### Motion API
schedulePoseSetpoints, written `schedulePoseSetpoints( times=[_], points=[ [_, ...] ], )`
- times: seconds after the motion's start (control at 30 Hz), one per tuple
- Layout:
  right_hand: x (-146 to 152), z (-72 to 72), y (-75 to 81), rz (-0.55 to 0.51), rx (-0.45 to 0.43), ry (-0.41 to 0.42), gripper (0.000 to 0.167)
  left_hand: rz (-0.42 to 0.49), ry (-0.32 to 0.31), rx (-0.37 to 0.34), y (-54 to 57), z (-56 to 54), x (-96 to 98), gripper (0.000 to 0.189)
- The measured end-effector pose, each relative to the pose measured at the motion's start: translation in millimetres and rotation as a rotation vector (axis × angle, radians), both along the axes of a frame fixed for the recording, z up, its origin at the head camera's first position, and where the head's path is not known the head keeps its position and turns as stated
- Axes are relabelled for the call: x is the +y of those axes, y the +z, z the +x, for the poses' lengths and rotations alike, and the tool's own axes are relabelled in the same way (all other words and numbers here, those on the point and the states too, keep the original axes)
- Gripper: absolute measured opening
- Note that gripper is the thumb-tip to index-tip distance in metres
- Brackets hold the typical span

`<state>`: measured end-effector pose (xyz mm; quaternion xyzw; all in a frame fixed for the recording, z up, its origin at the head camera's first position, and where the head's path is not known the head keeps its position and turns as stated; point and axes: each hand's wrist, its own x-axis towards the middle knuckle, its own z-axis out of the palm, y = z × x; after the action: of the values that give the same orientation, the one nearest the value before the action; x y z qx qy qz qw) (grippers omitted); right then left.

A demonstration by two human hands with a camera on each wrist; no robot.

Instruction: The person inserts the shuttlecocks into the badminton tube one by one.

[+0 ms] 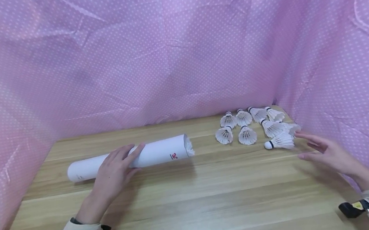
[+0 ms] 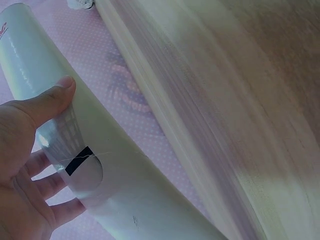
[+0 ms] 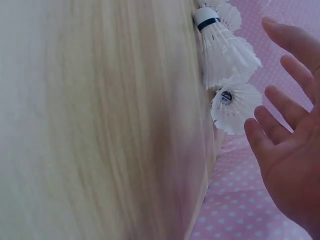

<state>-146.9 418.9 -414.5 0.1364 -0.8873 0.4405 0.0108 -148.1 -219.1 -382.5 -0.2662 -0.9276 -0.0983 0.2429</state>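
A white shuttlecock tube (image 1: 161, 152) with a small red logo lies sideways on the table. White feathers show at its right end. My left hand (image 1: 114, 171) grips the tube around its middle; in the left wrist view the thumb lies on one side of the tube (image 2: 125, 185) and the fingers on the other. At the right, my right hand (image 1: 332, 154) is spread beside a shuttlecock (image 1: 280, 142) lying on its side, holding nothing. The right wrist view shows its relaxed fingers (image 3: 282, 115) close to the feathers of a shuttlecock (image 3: 235, 112).
Several more shuttlecocks (image 1: 247, 135) stand or lie in loose rows at the back right of the wooden table (image 1: 198, 211). Pink dotted cloth (image 1: 165, 57) hangs behind the table and along both sides.
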Motion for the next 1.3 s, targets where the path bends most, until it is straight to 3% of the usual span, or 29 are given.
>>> schedulePoseSetpoints(
  times=[0.2, 0.37, 0.5, 0.63, 0.97, 1.3],
  points=[
    [0.4, -1.2, -5.7, 0.026, -0.04, 0.034, 0.067, -0.007, -0.008, -0.005, -0.5, -1.4, 2.1, 0.084],
    [-2.8, 1.8, -7.8, 0.082, -0.095, -0.017, 0.066, -0.018, -0.013, -0.008, -0.8, -3.1, 3.9, 0.085],
    [-4.6, 3.0, -9.8, 0.134, -0.066, -0.029, 0.066, -0.017, -0.015, -0.007, -0.4, -3.8, 4.9, 0.084],
    [-4.6, 3.3, -13.3, 0.109, -0.05, -0.017, 0.065, -0.016, -0.023, 0.0, 0.7, -4.7, 5.9, 0.084],
    [-7.4, -8.4, -14.1, 0.027, 0.141, -0.138, 0.064, -0.013, -0.027, 0.003, 2.2, -6.2, 6.1, 0.084],
    [-22.2, -21.6, -11.6, 0.151, 0.253, -0.016, 0.083, -0.01, -0.037, 0.005, 2.6, -7.3, 5.0, 0.084]
  ],
)
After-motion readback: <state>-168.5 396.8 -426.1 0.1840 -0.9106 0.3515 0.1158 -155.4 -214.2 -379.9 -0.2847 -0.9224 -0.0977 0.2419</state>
